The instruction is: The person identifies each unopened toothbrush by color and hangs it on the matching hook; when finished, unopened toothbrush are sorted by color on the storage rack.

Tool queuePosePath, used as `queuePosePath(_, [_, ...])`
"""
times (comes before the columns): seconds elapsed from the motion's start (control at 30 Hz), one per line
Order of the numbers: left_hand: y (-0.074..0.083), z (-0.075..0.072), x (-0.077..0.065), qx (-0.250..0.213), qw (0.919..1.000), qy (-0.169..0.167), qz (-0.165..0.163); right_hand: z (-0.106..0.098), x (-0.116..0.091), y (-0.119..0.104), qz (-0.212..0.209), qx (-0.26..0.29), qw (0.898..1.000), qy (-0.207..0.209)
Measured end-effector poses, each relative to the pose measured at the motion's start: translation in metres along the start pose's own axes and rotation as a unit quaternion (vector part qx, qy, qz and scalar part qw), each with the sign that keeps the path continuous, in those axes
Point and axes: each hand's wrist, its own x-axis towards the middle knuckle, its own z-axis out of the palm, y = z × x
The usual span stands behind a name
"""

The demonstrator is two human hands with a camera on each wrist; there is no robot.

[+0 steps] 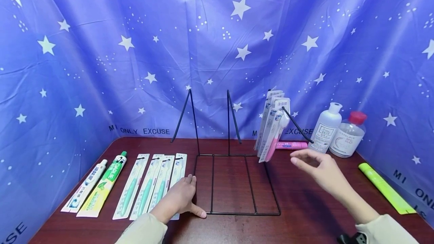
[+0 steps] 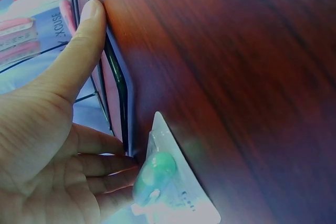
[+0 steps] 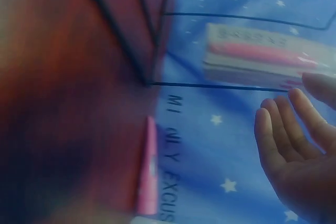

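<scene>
My left hand (image 1: 179, 197) lies at the front left corner of a black wire rack (image 1: 245, 214), thumb stretched along the bottom bar and fingers extended by the side. Beside those fingers is a row of several packaged green toothbrushes (image 1: 145, 189); one pack (image 2: 184, 198) stands out close to the fingertips in the left wrist view. Several packaged pink toothbrushes (image 1: 276, 131) hang on the rack's right hook (image 1: 299, 127). Just below and in front of that hook's tip, my right hand (image 1: 323, 170) hovers with loosely bent fingers, holding nothing.
Two toothpaste tubes, one white (image 1: 86, 185) and one green-yellow (image 1: 103, 185), lie at the left. Behind the right hand are a pink tube (image 1: 293, 145), a white bottle (image 1: 326, 129) and a red-capped bottle (image 1: 347, 138). A lime tube (image 1: 386, 187) lies far right. Two other hooks (image 1: 181, 114) carry nothing.
</scene>
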Motion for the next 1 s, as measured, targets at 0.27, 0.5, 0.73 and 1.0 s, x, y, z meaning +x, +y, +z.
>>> queuePosePath(0.27, [-0.001,0.000,0.001,-0.003,1.0000,-0.001,0.000,0.027,-0.022,0.012,-0.031,-0.027,0.996,-0.075])
queuePosePath(0.5, [0.000,0.001,0.001,-0.004,1.0000,-0.006,-0.004,0.046,-0.033,0.016,-0.065,-0.053,0.986,-0.146])
queuePosePath(0.73, [-0.001,0.000,0.000,-0.001,1.0000,-0.004,-0.005,0.058,-0.037,0.017,-0.070,-0.062,0.974,-0.209])
queuePosePath(1.0, [-0.002,0.001,0.001,-0.005,1.0000,0.000,-0.004,0.070,-0.036,0.021,-0.065,-0.071,0.968,-0.232])
